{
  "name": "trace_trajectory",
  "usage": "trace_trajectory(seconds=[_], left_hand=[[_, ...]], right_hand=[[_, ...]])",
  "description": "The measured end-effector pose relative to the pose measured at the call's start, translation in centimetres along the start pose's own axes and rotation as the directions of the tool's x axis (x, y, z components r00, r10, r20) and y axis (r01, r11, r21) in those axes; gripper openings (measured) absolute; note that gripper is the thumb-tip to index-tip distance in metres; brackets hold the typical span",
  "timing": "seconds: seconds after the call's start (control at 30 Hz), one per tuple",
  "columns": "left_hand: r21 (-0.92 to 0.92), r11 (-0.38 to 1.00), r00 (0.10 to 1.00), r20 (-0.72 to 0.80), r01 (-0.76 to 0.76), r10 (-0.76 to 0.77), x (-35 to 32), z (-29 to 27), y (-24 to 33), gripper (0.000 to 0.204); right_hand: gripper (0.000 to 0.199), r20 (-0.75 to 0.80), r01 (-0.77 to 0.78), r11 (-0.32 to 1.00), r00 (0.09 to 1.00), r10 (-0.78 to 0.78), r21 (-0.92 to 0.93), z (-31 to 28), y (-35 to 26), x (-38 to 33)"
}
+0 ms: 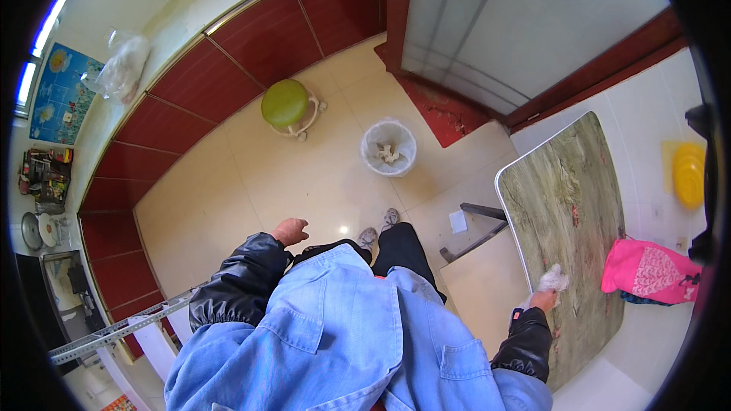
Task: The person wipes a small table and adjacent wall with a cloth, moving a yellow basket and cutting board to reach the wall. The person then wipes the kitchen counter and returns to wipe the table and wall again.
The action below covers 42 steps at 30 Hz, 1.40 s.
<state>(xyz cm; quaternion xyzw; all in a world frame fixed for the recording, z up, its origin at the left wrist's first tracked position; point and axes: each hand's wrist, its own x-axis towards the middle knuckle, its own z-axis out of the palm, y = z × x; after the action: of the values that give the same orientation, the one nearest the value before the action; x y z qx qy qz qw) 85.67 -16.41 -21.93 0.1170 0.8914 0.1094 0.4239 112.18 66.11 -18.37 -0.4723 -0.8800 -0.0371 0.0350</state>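
Observation:
My right hand (544, 301) is closed around a crumpled whitish wad (556, 279), thin like tissue or plastic. It holds the wad over the near left part of a table (567, 175) with a grey-green wood-grain top and small red specks. My left hand (290, 231) hangs out in front of my body above the floor, with nothing in it. Its fingers point to the right and seem loosely apart. Both forearms wear dark shiny sleeves.
A lined bin (389, 148) with pale scraps inside stands ahead, beside a green round stool (285, 103) on castors. Red cabinets (221, 80) curve along the left. A pink cloth item (651, 270) hangs beyond the table. A metal rack (122, 335) stands at lower left.

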Motion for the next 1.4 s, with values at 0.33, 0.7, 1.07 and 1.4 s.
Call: trace_trajectory(seconds=[0.33,0.7,1.07,1.4], left_hand=[[-0.004,0.998,0.995,0.083,-0.063,0.063,1.7,-1.5,3.6,0.051],[-0.173,0.981,0.994,-0.043,0.091,-0.1,-0.6,-3.6,2.6,0.053],[-0.392,0.892,0.962,-0.054,0.226,-0.267,-0.1,3.7,-6.6,0.044],[-0.472,0.825,0.926,-0.048,0.31,-0.376,-1.7,1.8,-10.6,0.053]], right_hand=[[0.043,-0.092,0.459,0.883,0.888,-0.451,0.097,-1.9,-19.8,0.8],[0.051,0.073,0.546,0.822,0.824,-0.562,0.161,-4.6,-35.4,7.9],[0.047,0.136,0.615,0.781,0.769,-0.625,0.108,-3.5,-35.2,9.0],[0.046,0.272,0.498,0.852,0.808,-0.523,0.16,-4.4,-37.3,9.6]])
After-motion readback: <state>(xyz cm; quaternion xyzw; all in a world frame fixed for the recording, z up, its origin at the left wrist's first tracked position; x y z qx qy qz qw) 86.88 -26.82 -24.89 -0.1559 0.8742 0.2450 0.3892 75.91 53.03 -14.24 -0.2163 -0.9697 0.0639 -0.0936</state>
